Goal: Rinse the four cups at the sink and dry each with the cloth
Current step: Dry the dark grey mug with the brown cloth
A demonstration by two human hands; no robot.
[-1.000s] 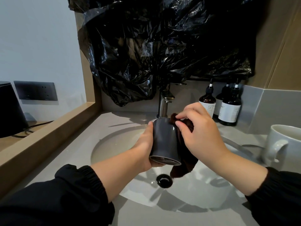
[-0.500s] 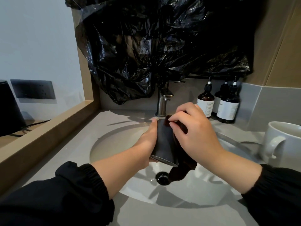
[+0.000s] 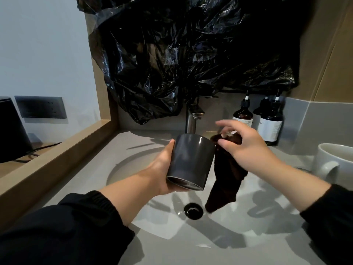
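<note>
My left hand point(image 3: 162, 169) grips a dark grey cup point(image 3: 191, 161) over the sink basin point(image 3: 133, 165), tilted with its mouth toward me and downward. Just right of the cup my right hand point(image 3: 246, 146) pinches a dark brown cloth point(image 3: 225, 178), which hangs down toward the drain point(image 3: 193, 210). The index finger of that hand is lifted and spread. The cloth touches the cup's right side near its base. A white mug point(image 3: 336, 165) with its handle facing left stands on the counter at the right edge.
The faucet point(image 3: 192, 119) rises behind the cup, under a crumpled black plastic sheet point(image 3: 191, 54). Three dark pump bottles point(image 3: 267, 121) stand at the back right. A wooden ledge point(image 3: 57, 155) runs along the left, with a black object point(image 3: 11, 131) and a wall socket behind it.
My right hand has pulled the cloth off the cup's base and moved right, so the cloth hangs free beside the cup. The cup has turned slightly in my left hand.
</note>
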